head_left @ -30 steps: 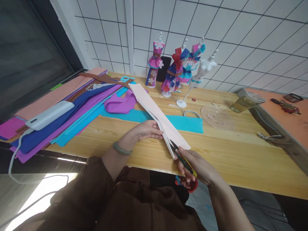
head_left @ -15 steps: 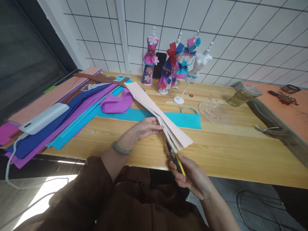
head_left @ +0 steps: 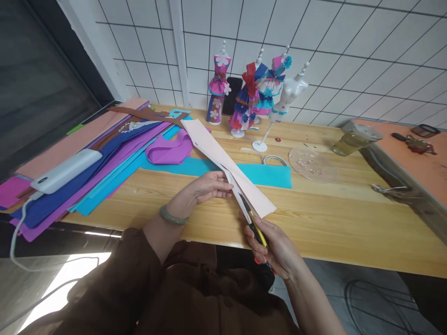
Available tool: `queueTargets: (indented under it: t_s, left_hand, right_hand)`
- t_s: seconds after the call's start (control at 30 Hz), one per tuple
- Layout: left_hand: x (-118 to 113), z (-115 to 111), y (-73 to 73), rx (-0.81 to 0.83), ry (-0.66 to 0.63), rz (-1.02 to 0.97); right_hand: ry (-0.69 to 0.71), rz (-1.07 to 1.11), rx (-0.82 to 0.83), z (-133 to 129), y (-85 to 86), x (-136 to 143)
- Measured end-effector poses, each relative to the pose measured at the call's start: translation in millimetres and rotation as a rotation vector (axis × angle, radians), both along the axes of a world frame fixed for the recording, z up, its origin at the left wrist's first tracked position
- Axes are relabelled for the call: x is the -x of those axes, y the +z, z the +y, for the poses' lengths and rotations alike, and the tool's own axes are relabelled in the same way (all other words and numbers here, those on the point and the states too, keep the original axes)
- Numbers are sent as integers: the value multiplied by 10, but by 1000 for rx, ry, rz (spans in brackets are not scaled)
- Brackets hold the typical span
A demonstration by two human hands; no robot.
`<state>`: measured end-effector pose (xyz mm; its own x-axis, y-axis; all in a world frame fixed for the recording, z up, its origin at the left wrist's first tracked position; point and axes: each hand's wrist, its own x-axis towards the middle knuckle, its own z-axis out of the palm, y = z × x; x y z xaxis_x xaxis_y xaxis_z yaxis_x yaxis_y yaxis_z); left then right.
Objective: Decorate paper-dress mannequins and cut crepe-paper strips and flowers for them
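Pale pink sheet (head_left: 223, 156), long and folded, slants over the table with a narrow strip partly split along its near edge. My left hand (head_left: 213, 186) pinches that near edge at mid-length. Lower right, my right hand (head_left: 263, 239) is closed round yellow-and-black scissors (head_left: 258, 230), whose blades reach between the strip and the sheet's near end. Under the sheet lies a turquoise strip (head_left: 270, 174), and a purple piece (head_left: 169, 148) rests on its left part.
Coloured sheets (head_left: 129, 163) and a white corded device (head_left: 66, 170) lie left. Dressed mini mannequins (head_left: 218, 88), a bare mannequin (head_left: 291, 93) and a phone (head_left: 232, 95) stand behind. A tape ring (head_left: 275, 161), clear plate (head_left: 310, 165) and cup (head_left: 356, 137) are on the right.
The scissors have moved up into the near end of the sheet, between strip and sheet. My left hand has shifted slightly left, and the sheet's near end has moved a little left.
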<state>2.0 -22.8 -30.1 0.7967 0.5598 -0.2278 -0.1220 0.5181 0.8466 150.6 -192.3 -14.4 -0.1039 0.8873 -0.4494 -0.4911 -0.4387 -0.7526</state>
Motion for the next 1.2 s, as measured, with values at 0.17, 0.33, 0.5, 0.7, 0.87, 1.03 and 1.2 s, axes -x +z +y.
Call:
queueTargets:
  t_s: [0.17, 0.33, 0.5, 0.7, 0.87, 1.03, 1.2]
  left_hand:
    - [22, -5, -4, -9, 11, -8]
    - [36, -5, 4, -44, 26, -33]
    - [45, -18, 34, -56, 36, 14]
    - [44, -4, 8, -28, 25, 4]
    - [42, 9, -8, -1, 32, 36]
    - [43, -10, 30, 13, 38, 36]
    - [46, -21, 38, 6, 33, 4]
  right_hand:
    - [9, -1, -37, 83, -39, 30]
    - [1, -33, -51, 124, -56, 52]
    - [3, -55, -60, 183, -7, 63]
    - [-20, -83, -69, 287, 22, 93]
    - [-6, -82, -38, 340, 23, 99]
    - [13, -78, -71, 375, 7, 87]
    - [4, -142, -112, 390, -37, 93]
